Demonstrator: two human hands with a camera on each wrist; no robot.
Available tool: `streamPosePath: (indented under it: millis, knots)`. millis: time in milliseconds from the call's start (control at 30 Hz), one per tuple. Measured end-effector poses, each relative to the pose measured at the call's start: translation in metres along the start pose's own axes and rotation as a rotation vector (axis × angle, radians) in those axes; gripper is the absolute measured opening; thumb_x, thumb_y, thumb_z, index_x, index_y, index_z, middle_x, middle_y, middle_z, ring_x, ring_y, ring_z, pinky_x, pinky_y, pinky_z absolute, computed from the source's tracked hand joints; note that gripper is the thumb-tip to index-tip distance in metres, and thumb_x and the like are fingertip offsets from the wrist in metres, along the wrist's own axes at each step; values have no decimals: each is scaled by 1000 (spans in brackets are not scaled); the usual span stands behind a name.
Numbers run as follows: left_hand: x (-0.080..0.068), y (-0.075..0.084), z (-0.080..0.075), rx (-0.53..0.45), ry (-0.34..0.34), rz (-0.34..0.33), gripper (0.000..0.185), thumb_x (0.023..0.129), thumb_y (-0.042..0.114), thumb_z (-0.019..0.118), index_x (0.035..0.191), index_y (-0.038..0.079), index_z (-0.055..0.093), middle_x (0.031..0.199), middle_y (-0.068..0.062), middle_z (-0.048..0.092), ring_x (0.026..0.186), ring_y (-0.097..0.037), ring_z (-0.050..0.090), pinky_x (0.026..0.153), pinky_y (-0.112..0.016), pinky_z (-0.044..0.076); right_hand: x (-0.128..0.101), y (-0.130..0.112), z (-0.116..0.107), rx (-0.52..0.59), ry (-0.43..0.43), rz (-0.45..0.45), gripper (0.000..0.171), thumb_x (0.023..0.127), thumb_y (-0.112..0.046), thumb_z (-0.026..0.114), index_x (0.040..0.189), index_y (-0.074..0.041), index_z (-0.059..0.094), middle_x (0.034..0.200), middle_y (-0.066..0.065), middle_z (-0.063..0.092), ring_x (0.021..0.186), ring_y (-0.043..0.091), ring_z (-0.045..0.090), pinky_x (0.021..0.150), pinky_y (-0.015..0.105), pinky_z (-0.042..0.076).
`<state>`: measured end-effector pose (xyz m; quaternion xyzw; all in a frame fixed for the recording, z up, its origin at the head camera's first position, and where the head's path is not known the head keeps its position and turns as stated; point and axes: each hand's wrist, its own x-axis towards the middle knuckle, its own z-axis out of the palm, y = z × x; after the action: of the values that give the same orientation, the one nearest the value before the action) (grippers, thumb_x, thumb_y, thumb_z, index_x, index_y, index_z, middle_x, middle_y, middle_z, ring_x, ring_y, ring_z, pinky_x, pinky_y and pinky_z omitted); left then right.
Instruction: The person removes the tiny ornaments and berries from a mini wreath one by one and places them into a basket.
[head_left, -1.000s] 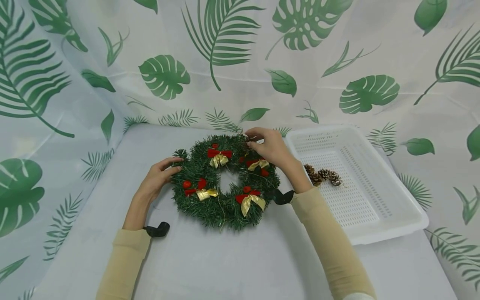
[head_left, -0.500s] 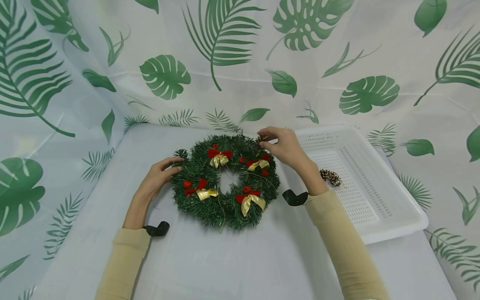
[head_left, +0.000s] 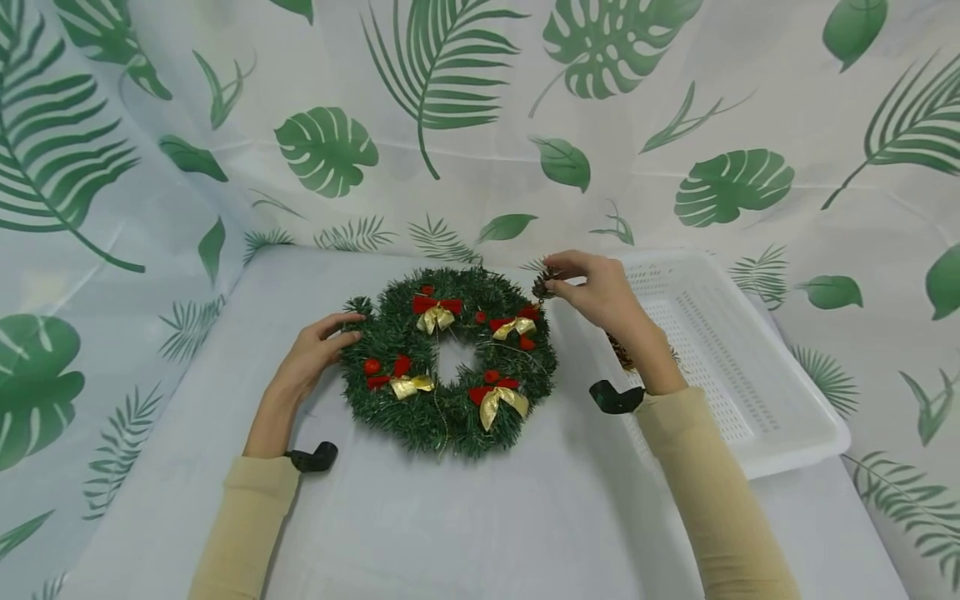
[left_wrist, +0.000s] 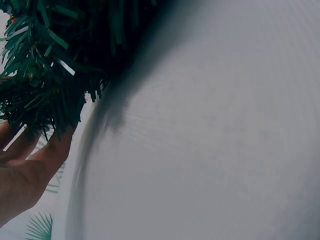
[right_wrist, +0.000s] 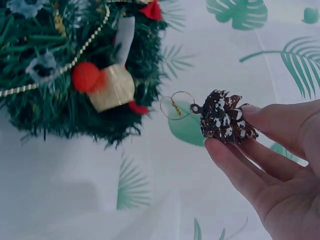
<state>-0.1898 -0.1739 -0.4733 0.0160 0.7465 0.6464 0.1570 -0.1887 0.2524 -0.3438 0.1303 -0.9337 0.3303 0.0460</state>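
Observation:
A round green tinsel wreath (head_left: 390, 417) with red-and-gold bows lies flat on the white table. At its left edge my left hand (head_left: 313, 354) holds the outer sprigs; in the left wrist view, the fingers (left_wrist: 50, 152) reach in under the sprigs. My right hand (head_left: 603, 296) pinches a small pine cone (right_wrist: 222, 117) between thumb and fingers, just off the wreath's upper right side. White-tipped scales and a thin looped gold thread (right_wrist: 176, 107) show on the cone, the thread end facing the wreath.
A white perforated plastic tray (head_left: 795, 446) stands on the right side of the table. Another pine cone (head_left: 621, 352) shows in it, partly hidden by my right forearm. A leaf-printed curtain (head_left: 480, 192) hangs behind the table.
My right hand has moved right, away from the wreath toward the tray, carrying the pine cone. My left hand and the wreath have stayed in place.

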Motion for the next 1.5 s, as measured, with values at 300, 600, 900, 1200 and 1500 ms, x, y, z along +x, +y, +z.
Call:
streamPosePath:
  millis: [300, 600, 900, 1200, 1500]
  knots:
    - [0, 1, -1, -4, 11, -16, 52, 104, 30, 63, 151, 11, 52, 169, -7, 27, 145, -34, 38, 104, -44, 40, -10, 12, -14, 9, 38, 72, 38, 98, -13, 71, 136, -7, 66, 126, 20, 71, 118, 39, 67, 92, 57, 54]
    - [-2, 2, 0, 10, 5, -12, 52, 104, 32, 62, 151, 12, 52, 166, -7, 32, 133, -28, 43, 89, -35, 43, -21, 29, -30, -4, 44, 122, 39, 101, -18, 68, 138, -7, 65, 125, 23, 70, 119, 41, 65, 96, 59, 51]
    - [-1, 2, 0, -5, -1, -10, 52, 105, 32, 61, 151, 10, 51, 165, -10, 33, 143, -34, 38, 103, -44, 39, -27, 50, -36, 2, 29, 205, 43, 102, -23, 66, 141, -5, 61, 131, 25, 67, 121, 43, 62, 100, 61, 48]
    - [-1, 1, 0, -9, 5, -1, 51, 106, 31, 59, 151, 9, 50, 165, -11, 33, 148, -35, 34, 113, -55, 35, -29, 59, -39, 11, 50, 227, 44, 102, -24, 65, 142, -4, 60, 132, 25, 67, 118, 43, 65, 101, 60, 48]
    - [-1, 2, 0, -5, -1, -11, 55, 104, 34, 62, 152, 10, 50, 167, -11, 30, 150, -37, 33, 119, -61, 29, -33, 75, -36, 8, 11, 259, 46, 103, -20, 65, 143, -1, 58, 134, 28, 64, 114, 45, 66, 98, 59, 51]
